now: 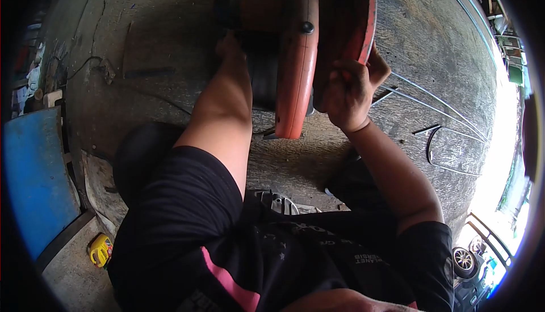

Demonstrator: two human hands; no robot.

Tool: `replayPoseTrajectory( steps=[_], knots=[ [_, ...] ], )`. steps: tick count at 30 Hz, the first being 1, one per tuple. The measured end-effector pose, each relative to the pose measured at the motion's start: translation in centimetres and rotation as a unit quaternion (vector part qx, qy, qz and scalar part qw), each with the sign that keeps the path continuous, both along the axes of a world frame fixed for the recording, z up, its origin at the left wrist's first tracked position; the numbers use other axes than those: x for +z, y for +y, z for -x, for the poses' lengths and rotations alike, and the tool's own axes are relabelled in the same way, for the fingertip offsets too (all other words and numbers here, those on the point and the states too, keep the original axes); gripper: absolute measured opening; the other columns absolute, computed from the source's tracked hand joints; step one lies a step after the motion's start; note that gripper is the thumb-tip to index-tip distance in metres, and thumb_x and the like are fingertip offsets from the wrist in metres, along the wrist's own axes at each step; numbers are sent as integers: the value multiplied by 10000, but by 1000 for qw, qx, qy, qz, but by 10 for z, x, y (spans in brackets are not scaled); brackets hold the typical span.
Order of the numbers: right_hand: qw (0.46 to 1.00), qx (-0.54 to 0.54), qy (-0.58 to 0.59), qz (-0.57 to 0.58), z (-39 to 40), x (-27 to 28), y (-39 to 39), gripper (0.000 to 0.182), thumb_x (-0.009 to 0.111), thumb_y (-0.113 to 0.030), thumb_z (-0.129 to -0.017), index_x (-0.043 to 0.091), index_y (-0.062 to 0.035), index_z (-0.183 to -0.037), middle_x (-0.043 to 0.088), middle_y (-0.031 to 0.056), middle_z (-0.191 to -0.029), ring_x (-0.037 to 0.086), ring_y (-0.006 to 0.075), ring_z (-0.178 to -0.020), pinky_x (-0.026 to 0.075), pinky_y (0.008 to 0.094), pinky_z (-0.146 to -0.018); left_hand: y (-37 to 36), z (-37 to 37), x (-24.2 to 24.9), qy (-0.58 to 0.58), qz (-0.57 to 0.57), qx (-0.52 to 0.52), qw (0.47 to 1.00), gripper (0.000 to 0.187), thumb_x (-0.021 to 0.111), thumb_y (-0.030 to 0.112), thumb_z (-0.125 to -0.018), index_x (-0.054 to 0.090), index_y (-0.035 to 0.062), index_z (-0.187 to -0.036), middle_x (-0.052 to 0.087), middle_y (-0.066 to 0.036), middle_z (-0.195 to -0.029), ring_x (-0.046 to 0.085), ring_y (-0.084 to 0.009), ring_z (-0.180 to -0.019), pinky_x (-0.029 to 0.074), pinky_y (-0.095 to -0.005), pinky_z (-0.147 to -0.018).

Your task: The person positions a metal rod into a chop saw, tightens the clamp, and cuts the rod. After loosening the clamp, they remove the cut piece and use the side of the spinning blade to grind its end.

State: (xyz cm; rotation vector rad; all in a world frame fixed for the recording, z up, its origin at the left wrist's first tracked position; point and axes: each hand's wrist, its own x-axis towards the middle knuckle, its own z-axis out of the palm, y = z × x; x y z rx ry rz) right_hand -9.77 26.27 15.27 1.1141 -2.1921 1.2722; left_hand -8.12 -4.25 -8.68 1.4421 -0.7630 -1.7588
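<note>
A cut-off saw with a long red handle (297, 79) and a round red blade guard (363, 22) stands in front of me. My right hand (352, 91) is at the lower right edge of the guard, its fingers curled around the rim. My left arm reaches forward along the left side of the saw. At its end, my left hand (228, 44) lies in shadow just below the dark motor housing (250, 5), its fingers mostly hidden.
Thin metal rods (434, 105) lie on the rough grey floor (420, 22) at right. A blue panel (40, 181) and a yellow bottle (100, 250) are at left. A dark cable (150, 96) crosses the floor toward the saw. A wheel (464, 262) shows at lower right.
</note>
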Motion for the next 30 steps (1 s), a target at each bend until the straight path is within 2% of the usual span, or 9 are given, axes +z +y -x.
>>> replayPoseTrajectory(
  steps=[2,4,5,9,12,16,23,27,30],
  knots=[
    [1000,-1,4,1,0,0,1,271,632,22,-702,624,-98,-945,302,245,-1341,320,389,-1246,348,434,-1015,-17,1,-39,36,-5,-15,999,291,774,222,-755,630,-16,-839,627,-70,-750,554,-157,-561,445,-336,-471],
    [1000,-2,4,-8,0,1,1,263,631,16,-706,625,-101,-942,303,241,-1346,321,385,-1245,342,436,-1017,-19,1,-40,73,-8,-30,997,306,772,239,-758,632,-18,-843,627,-67,-749,551,-155,-559,442,-335,-466],
    [1000,-2,4,-10,0,1,0,261,631,15,-708,625,-102,-941,303,240,-1347,321,384,-1245,341,436,-1018,-18,1,-41,12,10,-28,999,310,772,249,-758,635,-15,-844,626,-67,-749,545,-151,-553,436,-333,-459],
    [1000,0,7,6,0,-3,0,242,632,-4,-728,626,-104,-948,300,246,-1352,324,382,-1245,327,439,-1027,7,-2,9,-73,49,-30,996,338,775,274,-757,633,4,-902,622,-66,-745,524,-142,-529,415,-327,-437],
    [1000,1,6,9,0,-5,2,236,632,-10,-739,628,-104,-955,300,248,-1352,326,382,-1245,323,442,-1029,5,0,1,-2,40,-9,999,385,780,266,-754,608,26,-1001,624,-67,-767,519,-146,-530,422,-328,-451],
    [1000,6,-4,18,-1,-9,2,248,632,-2,-735,629,-104,-961,303,250,-1350,328,387,-1245,323,444,-1024,7,4,0,-45,73,33,996,453,785,250,-750,567,36,-1084,628,-68,-807,526,-154,-544,437,-336,-476],
    [1000,6,-6,9,-3,-6,1,257,641,6,-712,627,-102,-945,307,254,-1351,309,393,-1255,312,443,-1029,-5,8,-38,-68,155,54,984,480,781,210,-746,557,37,-1134,632,-102,-1026,599,-213,-836,494,-366,-744],
    [1000,1,3,8,-3,-5,1,235,647,-7,-723,622,-97,-939,310,250,-1345,309,391,-1249,314,445,-1026,13,7,1,-111,164,41,979,489,770,178,-740,558,29,-1154,625,-123,-1105,599,-224,-978,468,-351,-877],
    [1000,10,1,23,-1,-7,0,213,648,-28,-740,621,-95,-941,317,247,-1335,317,389,-1242,321,448,-1016,13,4,8,-160,232,33,959,453,748,153,-746,564,24,-1138,623,-128,-1107,598,-231,-985,469,-352,-881]
  ],
)
